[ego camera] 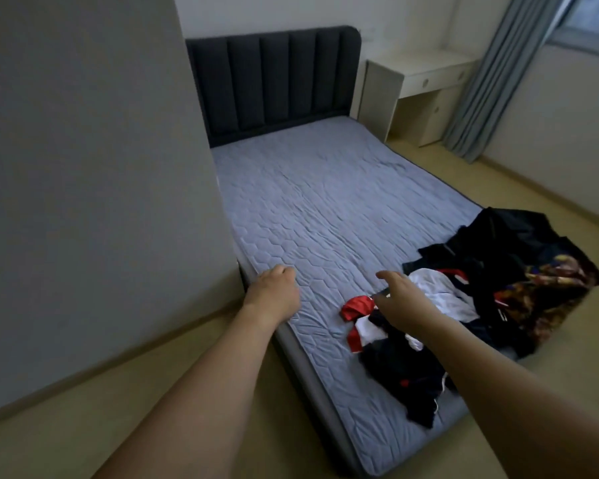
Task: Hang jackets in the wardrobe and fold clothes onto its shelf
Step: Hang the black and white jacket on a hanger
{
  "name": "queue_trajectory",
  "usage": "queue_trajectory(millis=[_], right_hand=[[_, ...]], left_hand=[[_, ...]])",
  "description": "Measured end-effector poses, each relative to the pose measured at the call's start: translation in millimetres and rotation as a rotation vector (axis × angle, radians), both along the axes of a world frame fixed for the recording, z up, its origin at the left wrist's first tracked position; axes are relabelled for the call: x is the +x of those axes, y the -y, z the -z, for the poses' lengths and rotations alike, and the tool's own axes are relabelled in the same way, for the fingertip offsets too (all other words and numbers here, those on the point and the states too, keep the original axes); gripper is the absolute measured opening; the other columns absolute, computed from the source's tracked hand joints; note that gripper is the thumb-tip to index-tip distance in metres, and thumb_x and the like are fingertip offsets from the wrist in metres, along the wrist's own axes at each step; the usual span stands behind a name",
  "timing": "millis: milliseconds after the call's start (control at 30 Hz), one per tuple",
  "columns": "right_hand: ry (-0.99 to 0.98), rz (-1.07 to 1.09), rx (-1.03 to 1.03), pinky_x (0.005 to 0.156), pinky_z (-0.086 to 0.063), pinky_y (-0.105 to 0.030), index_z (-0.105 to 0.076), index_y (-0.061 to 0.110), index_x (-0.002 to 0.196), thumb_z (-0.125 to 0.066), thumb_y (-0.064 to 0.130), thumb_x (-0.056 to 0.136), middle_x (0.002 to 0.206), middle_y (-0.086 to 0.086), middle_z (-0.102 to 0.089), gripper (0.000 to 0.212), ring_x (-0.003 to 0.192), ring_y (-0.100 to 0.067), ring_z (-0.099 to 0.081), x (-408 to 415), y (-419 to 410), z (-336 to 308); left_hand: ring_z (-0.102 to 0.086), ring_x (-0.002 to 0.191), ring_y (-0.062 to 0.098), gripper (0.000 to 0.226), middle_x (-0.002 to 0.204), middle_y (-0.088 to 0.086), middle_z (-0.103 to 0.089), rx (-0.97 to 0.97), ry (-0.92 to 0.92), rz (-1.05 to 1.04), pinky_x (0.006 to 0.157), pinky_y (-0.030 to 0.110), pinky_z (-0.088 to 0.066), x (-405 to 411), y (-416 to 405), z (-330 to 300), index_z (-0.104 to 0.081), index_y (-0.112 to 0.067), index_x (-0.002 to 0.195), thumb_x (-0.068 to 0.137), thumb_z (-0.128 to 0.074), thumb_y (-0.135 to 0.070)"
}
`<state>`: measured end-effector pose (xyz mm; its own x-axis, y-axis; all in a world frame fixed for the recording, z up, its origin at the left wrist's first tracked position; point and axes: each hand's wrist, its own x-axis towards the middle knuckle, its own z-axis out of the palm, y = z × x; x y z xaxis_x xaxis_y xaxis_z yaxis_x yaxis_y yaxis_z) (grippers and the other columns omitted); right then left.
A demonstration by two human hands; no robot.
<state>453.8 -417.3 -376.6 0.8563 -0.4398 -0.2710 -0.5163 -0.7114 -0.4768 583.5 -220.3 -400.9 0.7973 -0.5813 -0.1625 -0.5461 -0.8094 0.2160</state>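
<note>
- The pile of clothes lies in a heap at 4 o'clock on the bed, dumped there for sorting: dark, white, red and patterned pieces, all tangled.
- The right hand reaches over its 9 o'clock edge, fingers spread, holding nothing.
- The left hand, further toward 9 o'clock, hangs loosely curled over the bed's corner, holding nothing.

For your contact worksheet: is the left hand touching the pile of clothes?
Apart. The head view shows bare mattress between the left hand and the pile of clothes.
</note>
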Motion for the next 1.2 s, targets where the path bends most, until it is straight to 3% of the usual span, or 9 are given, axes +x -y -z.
queue_trajectory(millis=[133,267,433,600,800,900,967,1067,1200], right_hand=[[-0.021,0.097,0.037,0.105,-0.032,-0.033,-0.036,0.01,0.144,-0.048,0.013,0.091,0.15,-0.009,-0.035,0.054,0.133,-0.024,-0.04,-2.8,95.3,17.0],[-0.073,0.17,0.084,0.074,-0.047,-0.027,-0.035,0.015,0.144,-0.044,0.011,0.09,0.15,-0.006,-0.036,0.055,0.112,-0.026,-0.057,0.2,221.7,60.8],[-0.122,0.237,0.177,0.075,-0.047,-0.026,-0.034,0.015,0.146,-0.043,0.01,0.089,0.147,-0.004,-0.041,0.058,0.108,-0.02,-0.057,20.1,393.7,137.6],[-0.158,0.444,0.291,0.053,-0.039,-0.016,-0.038,0.014,0.144,-0.046,0.012,0.088,0.135,-0.007,-0.052,0.056,0.069,-0.001,-0.05,32.4,550.3,239.3],[-0.307,0.677,0.437,0.088,-0.048,-0.038,-0.03,0.006,0.142,-0.058,0.013,0.081,0.124,-0.02,-0.055,0.067,0.106,-0.035,-0.057,25.0,652.1,386.4],[-0.322,0.632,0.56,0.081,-0.053,-0.041,-0.047,0.014,0.125,-0.063,0.014,0.074,0.105,-0.016,-0.064,0.053,0.09,-0.03,-0.062,19.6,660.1,445.3],[-0.352,0.525,0.532,0.083,-0.05,-0.036,-0.051,0.023,0.127,-0.061,0.021,0.078,0.109,-0.014,-0.065,0.051,0.098,-0.032,-0.061,15.8,661.7,476.7],[-0.27,0.536,0.469,0.086,-0.042,-0.034,-0.059,0.02,0.12,-0.051,0.029,0.091,0.111,-0.01,-0.063,0.032,0.106,-0.03,-0.056,11.0,663.4,499.4],[0.028,0.761,0.617,0.073,-0.038,-0.037,-0.057,0.012,0.085,-0.046,0.026,0.097,0.078,0.0,-0.059,0.022,0.085,-0.025,-0.056,10.5,675.1,475.8]], left_hand=[[-0.049,0.123,0.031,0.039,0.136,0.012,-0.049,-0.002,-0.11,0.013,0.104,0.039,-0.039,10.3,89.5,21.0,-0.049,-0.011,0.131,0.097,-0.04,-0.029],[-0.05,0.121,0.032,0.037,0.135,0.014,-0.05,-0.028,-0.233,-0.033,0.102,0.039,-0.042,30.5,212.4,51.4,-0.052,-0.01,0.128,0.097,-0.041,-0.027],[-0.053,0.117,0.032,0.031,0.129,0.016,-0.053,-0.046,-0.286,-0.111,0.096,0.036,-0.042,57.6,373.9,111.4,-0.056,-0.012,0.122,0.095,-0.046,-0.024],[-0.053,0.117,0.031,0.031,0.126,0.013,-0.056,0.043,-0.391,-0.072,0.098,0.036,-0.043,58.1,527.0,212.2,-0.058,-0.013,0.118,0.092,-0.044,-0.022],[-0.044,0.126,0.025,0.045,0.143,0.001,-0.043,0.204,-0.534,0.109,0.102,0.04,-0.041,35.4,665.8,360.7,-0.046,-0.021,0.136,0.091,-0.041,-0.016],[-0.038,0.13,0.026,0.054,0.146,0.002,-0.039,0.296,-0.519,0.112,0.103,0.041,-0.039,31.4,703.6,420.7,-0.037,-0.021,0.142,0.089,-0.043,-0.012],[-0.038,0.13,0.028,0.056,0.145,0.003,-0.04,0.43,-0.479,0.125,0.106,0.042,-0.035,24.4,715.9,453.9,-0.032,-0.022,0.144,0.089,-0.044,-0.015],[-0.049,0.117,0.028,0.032,0.129,0.005,-0.054,0.581,-0.46,0.148,0.097,0.037,-0.039,6.3,703.7,482.3,-0.047,-0.02,0.122,0.091,-0.042,-0.019],[-0.056,0.105,0.023,0.014,0.114,-0.001,-0.06,0.497,-0.711,0.045,0.083,0.032,-0.043,-11.5,663.6,470.9,-0.051,-0.025,0.098,0.092,-0.039,-0.03]])
